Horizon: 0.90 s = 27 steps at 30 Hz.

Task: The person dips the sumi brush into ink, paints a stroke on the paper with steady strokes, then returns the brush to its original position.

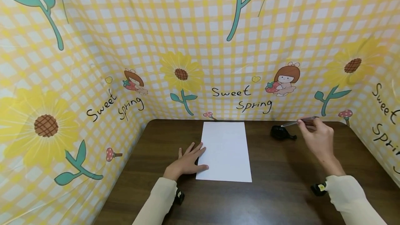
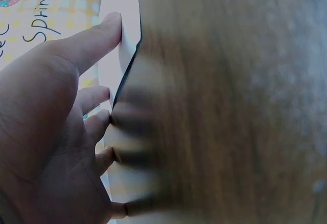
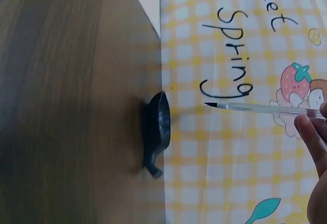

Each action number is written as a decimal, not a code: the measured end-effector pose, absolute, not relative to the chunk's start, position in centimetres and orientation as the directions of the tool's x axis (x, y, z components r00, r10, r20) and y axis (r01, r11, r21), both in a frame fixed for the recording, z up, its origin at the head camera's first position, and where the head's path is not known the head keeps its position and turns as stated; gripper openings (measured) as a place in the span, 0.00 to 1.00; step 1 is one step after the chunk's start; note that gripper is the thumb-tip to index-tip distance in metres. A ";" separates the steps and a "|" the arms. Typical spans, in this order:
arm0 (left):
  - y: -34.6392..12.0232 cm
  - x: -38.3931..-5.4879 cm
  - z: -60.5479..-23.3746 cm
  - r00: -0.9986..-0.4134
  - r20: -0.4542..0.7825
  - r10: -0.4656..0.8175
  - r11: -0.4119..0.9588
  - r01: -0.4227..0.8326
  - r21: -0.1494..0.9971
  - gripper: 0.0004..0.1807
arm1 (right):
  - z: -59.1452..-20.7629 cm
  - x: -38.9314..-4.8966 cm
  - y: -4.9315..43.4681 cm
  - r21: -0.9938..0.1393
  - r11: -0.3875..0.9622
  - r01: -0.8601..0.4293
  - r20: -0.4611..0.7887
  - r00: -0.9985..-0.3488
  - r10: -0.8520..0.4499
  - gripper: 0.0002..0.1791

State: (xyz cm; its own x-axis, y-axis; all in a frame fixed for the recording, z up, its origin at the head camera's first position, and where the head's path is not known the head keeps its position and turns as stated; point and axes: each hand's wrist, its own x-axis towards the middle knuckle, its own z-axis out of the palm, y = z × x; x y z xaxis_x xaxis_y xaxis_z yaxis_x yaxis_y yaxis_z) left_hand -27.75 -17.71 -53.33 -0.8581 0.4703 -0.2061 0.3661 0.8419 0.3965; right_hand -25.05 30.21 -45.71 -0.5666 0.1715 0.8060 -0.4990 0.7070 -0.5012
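Observation:
A white sheet of paper [image 1: 224, 152] lies on the dark wooden table. My left hand [image 1: 186, 160] rests with spread, straight fingers on its left edge; in the left wrist view the thumb [image 2: 99, 37] touches the paper too. My right hand [image 1: 318, 138] pinches a slim paintbrush [image 3: 260, 108] with a clear handle and a dark, pointed tip. Below and left of that hand sits a small black dish [image 1: 279, 133] with a short spout-like handle. In the right wrist view the brush tip is apart from the dish [image 3: 157, 121], raised above it.
A yellow checked cloth [image 1: 200, 44] with flowers and "Sweet Spring" lettering hangs behind and on both sides of the table [image 1: 218, 204]. Bare wood lies between the paper and the dish. Each wrist wears a dark strapped device.

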 end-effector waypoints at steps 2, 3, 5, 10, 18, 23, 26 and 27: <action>-17.7 -27.7 -53.3 -0.857 -0.207 0.471 0.841 0.366 0.398 0.48 | -45.6 -25.1 29.8 -0.504 0.697 -0.510 0.808 -0.563 0.172 0.08; -17.7 -27.7 -53.2 -0.857 -0.208 0.472 0.841 0.366 0.399 0.48 | -45.5 -25.1 29.6 -0.504 0.693 -0.515 0.810 -0.562 0.171 0.08; -17.7 -27.7 -53.2 -0.856 -0.208 0.473 0.840 0.368 0.399 0.48 | -45.4 -25.2 29.3 -0.502 0.688 -0.523 0.813 -0.557 0.170 0.09; -17.7 -27.7 -53.0 -0.856 -0.210 0.473 0.840 0.366 0.400 0.48 | -45.0 -25.5 28.4 -0.502 0.680 -0.535 0.814 -0.559 0.161 0.08; -17.7 -27.7 -53.0 -0.856 -0.213 0.472 0.843 0.366 0.395 0.48 | -44.7 -25.6 26.8 -0.502 0.661 -0.558 0.811 -0.569 0.136 0.06; -17.7 -27.6 -53.0 -0.855 -0.212 0.473 0.839 0.364 0.405 0.48 | -44.7 -25.9 25.8 -0.510 0.645 -0.569 0.807 -0.575 0.131 0.06; -17.8 -27.6 -53.0 -0.855 -0.213 0.474 0.840 0.365 0.402 0.48 | -44.6 -25.9 25.3 -0.515 0.638 -0.573 0.802 -0.585 0.123 0.05; -17.8 -27.6 -53.0 -0.855 -0.212 0.474 0.839 0.365 0.403 0.48 | -44.5 -25.9 25.1 -0.516 0.639 -0.570 0.799 -0.589 0.120 0.05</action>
